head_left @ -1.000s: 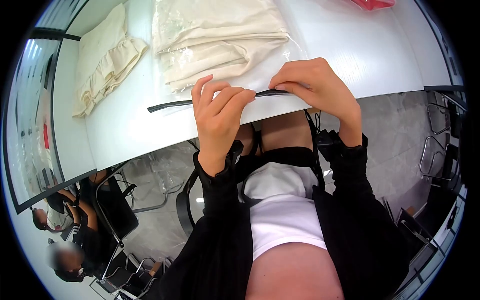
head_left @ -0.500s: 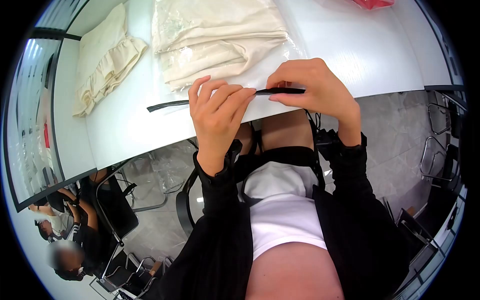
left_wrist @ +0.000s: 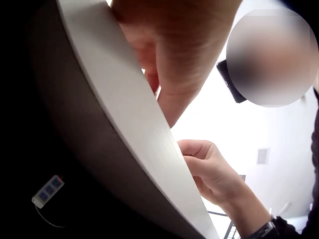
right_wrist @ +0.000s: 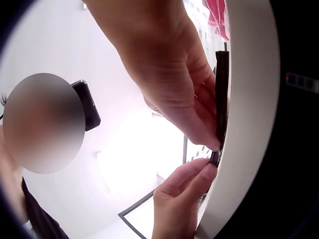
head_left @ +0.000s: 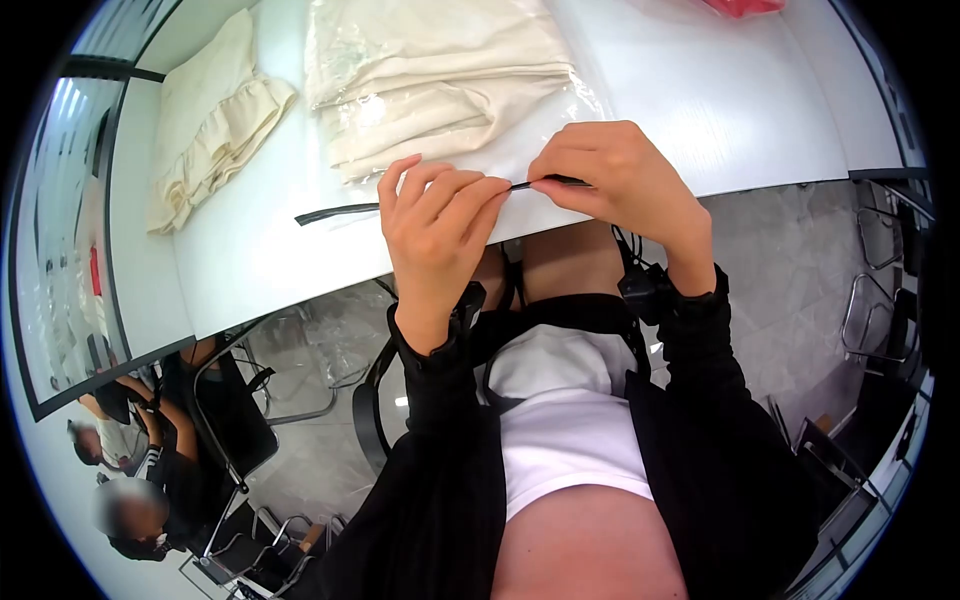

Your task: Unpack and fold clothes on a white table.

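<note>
A long, thin black strip (head_left: 335,213) lies along the front edge of the white table, and its left end reaches out past my left hand (head_left: 440,225). Thumb and index finger of that hand pinch the strip near its middle. Just to the right, my right hand (head_left: 630,180) pinches it too, leaving only a short stretch of strip between the two sets of fingertips. In the right wrist view the strip (right_wrist: 222,94) looks flat and folded lengthwise, and its free end sticks out past the right hand's fingers. The strip is hidden behind the hands in the left wrist view.
A clear plastic bag with folded cream cloth (head_left: 440,90) lies just beyond the hands. To the left is a ruffled cream cloth (head_left: 220,130). Something red (head_left: 745,6) sits at the table's far edge. Other people sit at the lower left.
My right hand has slid a little left along the strip, closer to the left fingertips, its thumb and fingers parting around the strip and closing again. The left hand has barely moved.
</note>
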`<state>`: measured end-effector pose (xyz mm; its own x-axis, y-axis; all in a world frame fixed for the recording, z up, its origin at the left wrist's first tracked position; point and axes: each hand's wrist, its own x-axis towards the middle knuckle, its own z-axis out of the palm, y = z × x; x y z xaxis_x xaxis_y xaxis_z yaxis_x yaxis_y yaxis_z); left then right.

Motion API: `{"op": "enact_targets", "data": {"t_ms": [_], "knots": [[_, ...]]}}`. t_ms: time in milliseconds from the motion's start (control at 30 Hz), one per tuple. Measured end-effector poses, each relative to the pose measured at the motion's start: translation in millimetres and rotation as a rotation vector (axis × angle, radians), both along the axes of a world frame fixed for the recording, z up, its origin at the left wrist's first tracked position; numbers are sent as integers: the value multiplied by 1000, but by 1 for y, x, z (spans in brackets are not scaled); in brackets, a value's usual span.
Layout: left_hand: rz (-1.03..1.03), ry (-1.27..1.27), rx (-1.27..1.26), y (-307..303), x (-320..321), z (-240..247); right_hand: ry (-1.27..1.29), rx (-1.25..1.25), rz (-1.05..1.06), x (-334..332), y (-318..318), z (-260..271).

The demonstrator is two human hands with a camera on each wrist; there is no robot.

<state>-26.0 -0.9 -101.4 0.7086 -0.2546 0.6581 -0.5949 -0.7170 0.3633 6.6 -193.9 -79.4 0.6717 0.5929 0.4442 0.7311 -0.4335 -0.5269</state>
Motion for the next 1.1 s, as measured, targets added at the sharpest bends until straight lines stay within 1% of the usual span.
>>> {"op": "enact_targets", "data": {"t_ms": [300, 400, 500, 600, 733, 800, 833, 933, 1000, 1100], "knots": [[-34, 39, -5, -5, 1, 2, -87, -75, -36, -4, 4, 2], [7, 11, -32, -10, 0, 2, -36, -1, -65, -4, 4, 3], [8, 5, -26, -9, -1, 3, 34, -60, -70, -3, -8, 5], [7, 43, -55, -9, -2, 5, 46, -61, -49, -2, -16, 9], [-12, 45, -51, -13, 0, 8, -69, -131, -45, -2, -14, 10], [-42, 43, -41, -15, 1, 9, -91, -118, -45, -2, -14, 9], [-20, 24, -47, -16, 1, 7, -102, -110, -44, -2, -14, 8], [26, -26, -57, -18, 1, 1, 17, -38, -56, -2, -12, 10], [44, -35, -55, -20, 1, 1, 38, -64, -51, 0, -18, 10], [13, 39, -56, -17, 0, 3, 70, -105, -48, 0, -29, 13]]}}
